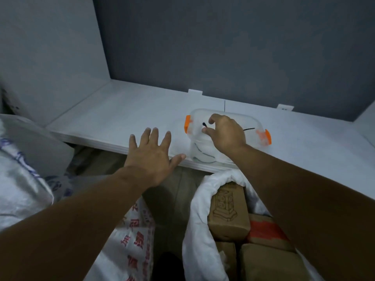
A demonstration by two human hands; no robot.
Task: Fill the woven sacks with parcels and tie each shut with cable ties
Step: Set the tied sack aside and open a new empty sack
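A clear plastic box [252, 123] with orange clips stands on the white table [125, 116] near its front edge. My right hand [225, 134] is over the box and pinches a black cable tie [249, 129], whose ends show on both sides of the hand. More ties lie inside the box. My left hand [151, 157] hovers flat with fingers spread at the table's front edge, left of the box, holding nothing. Below the table an open white woven sack [195, 216] holds several brown parcels [228, 213].
A second white sack with red print [132, 240] stands at the lower middle. Another sack with blue print [26, 175] lies at the left. Grey partition walls [223, 43] close the table at the back and both sides.
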